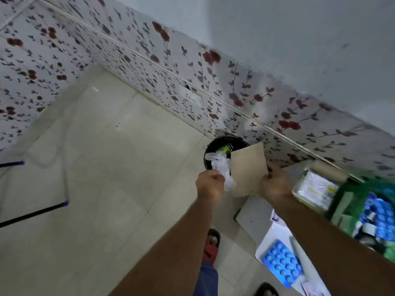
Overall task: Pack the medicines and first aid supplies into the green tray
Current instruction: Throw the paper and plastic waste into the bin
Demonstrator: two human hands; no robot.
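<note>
My left hand (210, 184) grips a crumpled clear plastic wrapper (221, 167) that hangs over a black bin (215, 144) on the floor. My right hand (275, 184) holds a flat brown cardboard piece (248, 169) beside the bin. The green tray (367, 201) stands on the table at the right, blurred, with blue blister packs (382, 218) inside it. A blue blister pack (282, 263) lies on a white sheet at the table's near edge.
A clear box with white packets (316, 189) sits next to the tray. The bin stands against a floral wall and holds a green can (224, 149). Two dark poles (32, 214) lie over the tiled floor at the left. My sandalled foot (211, 244) is below.
</note>
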